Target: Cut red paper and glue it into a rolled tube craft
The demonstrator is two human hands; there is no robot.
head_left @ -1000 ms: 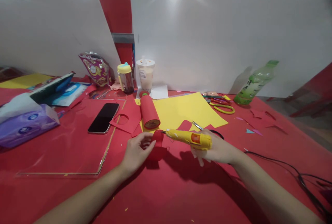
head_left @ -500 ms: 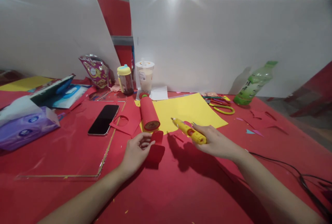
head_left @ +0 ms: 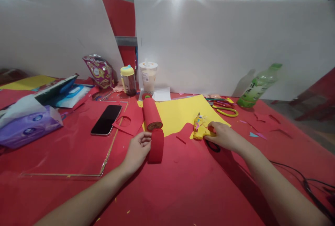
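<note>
The left hand (head_left: pixel 138 151) pinches the left edge of a red paper piece (head_left: pixel 156 152), its fingers drawn close together; the piece lies just right of the fingertips. The right hand (head_left: pixel 223 136) has its fingers narrowed around the handle of a yellow glue gun (head_left: pixel 199 129), whose body lies left of the fingers.

Around them, from left to right: a purple tissue pack (head_left: pixel 34 130) at the far left, a phone (head_left: pixel 106 119), then a red sheet with a round hole (head_left: pixel 135 114). A red cylinder (head_left: pixel 151 112) lies right at the paper piece's far end, blocking that side. A yellow sheet (head_left: pixel 180 109) spreads beneath the gun, a black loop handle (head_left: pixel 214 147) sits just near of it, and yellow-handled scissors (head_left: pixel 227 111) lie farther right, before a green bottle (head_left: pixel 255 90).

The paper piece's long axis runs near to far. The gun's body runs likewise, nozzle pointing far, handle turned right.
</note>
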